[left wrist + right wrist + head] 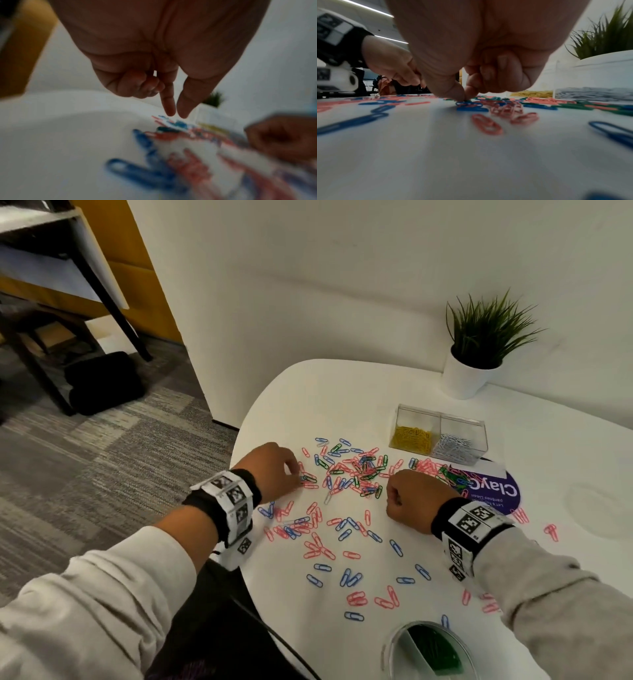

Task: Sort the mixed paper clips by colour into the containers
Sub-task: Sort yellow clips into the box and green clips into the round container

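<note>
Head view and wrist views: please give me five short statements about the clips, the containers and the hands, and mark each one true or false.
1. The rectangular clear box holds yellow clips and white clips. True.
2. The potted plant stands left of the left hand. False: it stands far right, behind the box.
3. The right hand pinches at a blue clip. True.
4. The round container holds red clips. False: green ones.
5. Only blue clips lie loose. False: red and green too.
</note>
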The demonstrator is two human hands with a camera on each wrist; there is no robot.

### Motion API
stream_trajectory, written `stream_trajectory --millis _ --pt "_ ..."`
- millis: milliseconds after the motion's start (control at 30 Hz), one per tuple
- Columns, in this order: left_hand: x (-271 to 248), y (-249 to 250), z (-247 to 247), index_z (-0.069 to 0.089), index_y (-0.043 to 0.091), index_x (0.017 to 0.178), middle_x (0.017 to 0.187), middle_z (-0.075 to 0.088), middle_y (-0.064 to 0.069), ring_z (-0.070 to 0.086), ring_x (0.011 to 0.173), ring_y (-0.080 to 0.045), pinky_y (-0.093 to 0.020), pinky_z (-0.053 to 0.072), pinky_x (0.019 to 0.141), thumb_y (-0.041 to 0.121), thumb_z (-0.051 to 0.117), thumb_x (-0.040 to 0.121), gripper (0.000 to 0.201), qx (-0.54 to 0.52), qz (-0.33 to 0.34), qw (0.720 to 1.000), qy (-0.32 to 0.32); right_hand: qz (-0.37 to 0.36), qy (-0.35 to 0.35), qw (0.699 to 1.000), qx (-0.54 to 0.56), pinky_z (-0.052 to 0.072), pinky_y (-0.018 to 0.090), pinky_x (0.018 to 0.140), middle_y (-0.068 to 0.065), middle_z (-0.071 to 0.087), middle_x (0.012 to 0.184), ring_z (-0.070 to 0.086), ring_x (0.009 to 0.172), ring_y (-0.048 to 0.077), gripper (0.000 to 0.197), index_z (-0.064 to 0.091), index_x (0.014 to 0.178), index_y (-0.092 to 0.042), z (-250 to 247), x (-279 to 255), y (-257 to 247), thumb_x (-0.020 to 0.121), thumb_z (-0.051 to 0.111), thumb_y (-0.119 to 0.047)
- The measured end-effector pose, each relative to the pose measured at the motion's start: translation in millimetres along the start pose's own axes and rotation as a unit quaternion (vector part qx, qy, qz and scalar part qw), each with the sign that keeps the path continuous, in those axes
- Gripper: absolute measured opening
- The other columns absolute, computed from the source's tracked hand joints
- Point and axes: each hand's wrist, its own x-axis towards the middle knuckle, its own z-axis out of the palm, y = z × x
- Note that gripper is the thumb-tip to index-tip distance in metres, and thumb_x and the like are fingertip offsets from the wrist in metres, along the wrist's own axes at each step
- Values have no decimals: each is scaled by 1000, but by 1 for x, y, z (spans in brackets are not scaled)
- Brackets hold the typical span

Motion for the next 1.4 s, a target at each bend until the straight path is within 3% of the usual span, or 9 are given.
stream_trajectory --millis 233,367,433,500,600,667,800,1000,1400 --pt "3 -4 7 69 21 100 106 56 -1 56 98 -21 -29 44 78 34 56 95 19 80 14 997 -6 69 106 952 279 42 29 59 4 66 82 54 66 17 18 63 82 -15 -13 1 9 95 53 -24" --pt "8 -15 3 69 20 90 88 62 7 57 83 -14 -25 39 64 33 62 93 15 -27 -10 1000 -2 136 85 776 610 35 24 43 18 66 81 41 53 14 17 53 83 -11 -20 2 13 98 47 -6" --pt "10 -19 0 68 18 86 80 61 10 56 76 -12 -22 38 59 30 61 94 16 -79 -25 997 0 155 67 740 651 29 24 40 11 60 74 38 51 14 17 52 92 -12 -21 4 16 94 42 2" --pt "10 -22 -4 70 16 84 79 64 9 58 74 -15 -22 40 57 25 61 94 16 -112 -34 993 6 157 40 774 611 27 24 43 7 53 70 37 52 15 24 56 95 -12 -19 7 15 90 38 3" --pt "10 -24 -6 69 21 88 84 67 7 62 79 -17 -23 42 59 27 64 91 8 -128 -53 990 35 104 27 937 334 32 26 53 -3 57 76 48 62 15 17 62 92 -17 -17 9 8 96 46 -12" --pt "10 -23 -5 65 28 93 87 63 7 59 78 -13 -26 43 62 32 66 89 6 -82 -44 995 45 39 26 981 190 37 25 59 -7 60 81 54 71 13 13 63 93 -26 -14 10 3 96 51 -21" --pt "10 -18 3 70 30 94 94 53 5 55 83 -14 -27 42 69 33 66 88 7 42 25 999 3 -28 19 997 75 39 25 70 -20 51 83 52 80 9 16 66 105 -31 -11 14 -4 99 52 -30" --pt "9 -14 11 67 26 95 99 51 5 54 92 -17 -28 42 73 34 58 93 12 95 27 995 -17 -5 24 1000 -8 41 29 78 -3 59 107 53 92 17 15 61 104 -24 -6 21 -10 96 56 -36" --pt "-1 -2 -22 70 22 79 75 66 13 56 65 -2 -14 38 53 24 68 88 10 -75 12 997 -33 42 9 998 38 46 31 77 -3 61 99 57 89 17 16 62 98 -22 1 9 9 95 59 -37"
